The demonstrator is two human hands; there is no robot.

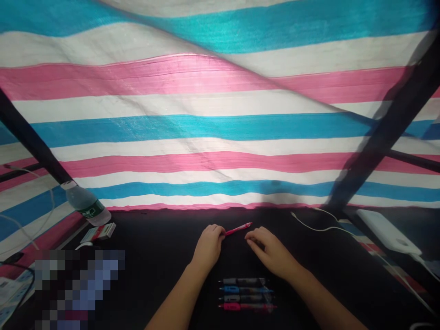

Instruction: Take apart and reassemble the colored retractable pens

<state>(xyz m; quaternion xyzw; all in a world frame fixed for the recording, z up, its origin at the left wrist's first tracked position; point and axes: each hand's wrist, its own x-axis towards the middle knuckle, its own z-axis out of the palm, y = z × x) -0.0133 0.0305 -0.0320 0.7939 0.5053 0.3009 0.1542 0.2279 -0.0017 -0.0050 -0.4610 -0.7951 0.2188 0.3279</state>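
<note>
A red pen (239,228) slants up to the right from the fingers of my left hand (210,243), which are closed on its left end. To the right, a short gap separates my right hand (266,250) from the pen; its fingers are curled in toward the thumb, and whatever lies between them is hidden. Nearer to me, several pens lie side by side in a stack of rows: a grey pen (242,281) at the top, a blue pen (240,289), another grey pen (240,298), and a pink pen (240,306) at the bottom.
On the left of the black tabletop (154,275) stand a tilted water bottle (85,204) and a small box (98,233). A white power bank (388,231) and a white cable (319,228) lie right. Striped sheeting (206,126) hangs behind, with dark frame bars (381,130).
</note>
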